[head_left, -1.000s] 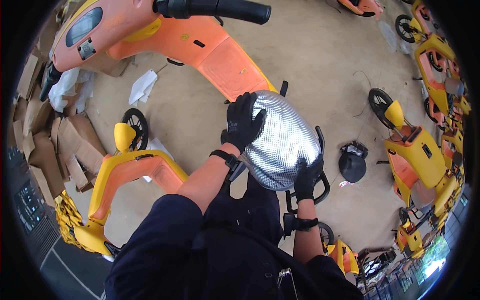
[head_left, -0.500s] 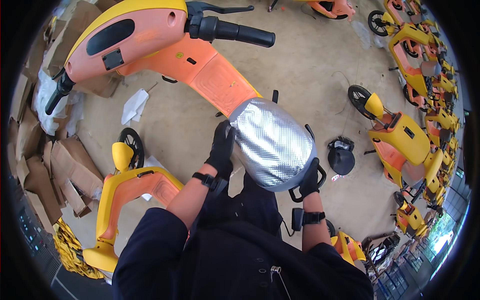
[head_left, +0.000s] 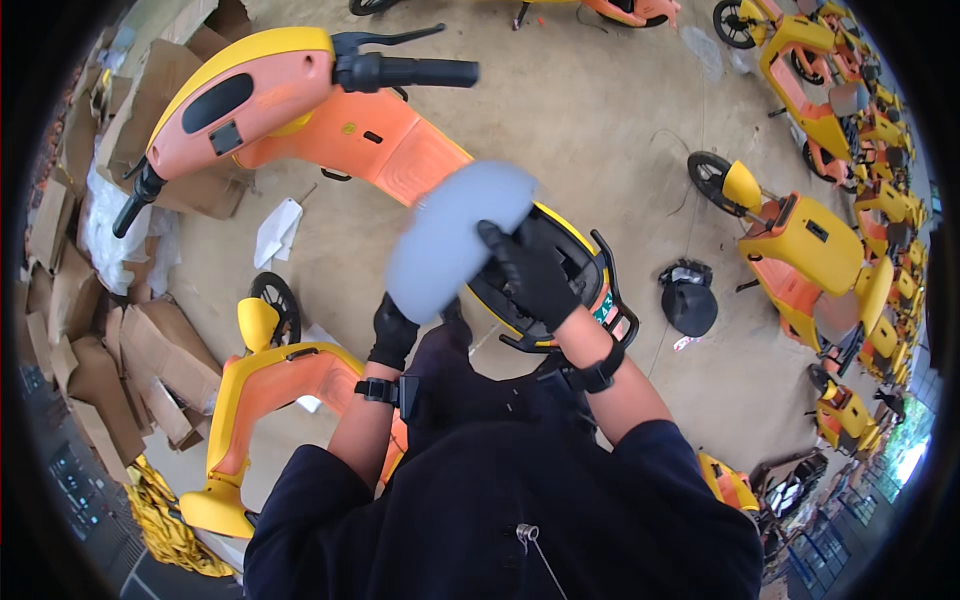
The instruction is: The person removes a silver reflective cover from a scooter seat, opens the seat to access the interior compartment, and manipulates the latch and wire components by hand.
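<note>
A scooter seat (head_left: 455,235), grey and smooth on the side facing me, is tipped up toward the handlebar of a yellow and orange scooter (head_left: 345,140). Its raised position exposes a black storage compartment (head_left: 575,265) with a yellow rim. My left hand (head_left: 395,335), in a black glove, grips the seat's lower left edge, its fingertips partly hidden. My right hand (head_left: 535,275), gloved too, holds the seat's right edge, with one finger lying across the grey surface. Behind the compartment a black rear rack (head_left: 618,300) curves around the tail.
Another yellow and orange scooter (head_left: 225,440) stands close on my left. Flattened cardboard boxes (head_left: 165,360) are heaped beyond it. A black helmet-like object (head_left: 690,300) lies on the floor to the right, near another scooter (head_left: 810,250). White paper (head_left: 278,230) lies by the scooter's far side.
The seat, earlier down with its silver top showing, has swung up toward the handlebar and uncovered the compartment. My right hand has moved left from the rear of the seat; my left hand sits lower.
</note>
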The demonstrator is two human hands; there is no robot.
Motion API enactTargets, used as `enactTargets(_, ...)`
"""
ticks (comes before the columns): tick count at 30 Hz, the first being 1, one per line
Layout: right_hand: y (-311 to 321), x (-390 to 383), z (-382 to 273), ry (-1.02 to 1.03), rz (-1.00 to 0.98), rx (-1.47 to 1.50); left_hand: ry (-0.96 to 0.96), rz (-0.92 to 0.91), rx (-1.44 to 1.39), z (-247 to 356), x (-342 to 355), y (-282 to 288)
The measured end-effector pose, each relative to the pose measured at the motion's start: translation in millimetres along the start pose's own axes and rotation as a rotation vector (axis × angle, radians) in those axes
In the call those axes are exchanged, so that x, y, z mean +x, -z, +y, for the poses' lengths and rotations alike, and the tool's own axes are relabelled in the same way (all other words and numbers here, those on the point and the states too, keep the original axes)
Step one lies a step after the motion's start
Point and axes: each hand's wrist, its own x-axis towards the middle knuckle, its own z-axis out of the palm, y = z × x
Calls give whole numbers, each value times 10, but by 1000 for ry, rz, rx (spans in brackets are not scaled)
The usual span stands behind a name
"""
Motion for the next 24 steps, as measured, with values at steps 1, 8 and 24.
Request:
enactTargets(1, 103, 45, 105, -12, -133, -86, -98, 33, 301, -38, -26, 24)
enactTargets(8, 1488, -869, 387, -102, -440, 0, -96, 457, 346, -682, -355, 159)
enactTargets(24, 3828, -112, 754, -602, -222, -619, 110, 632, -17, -955, 437, -405)
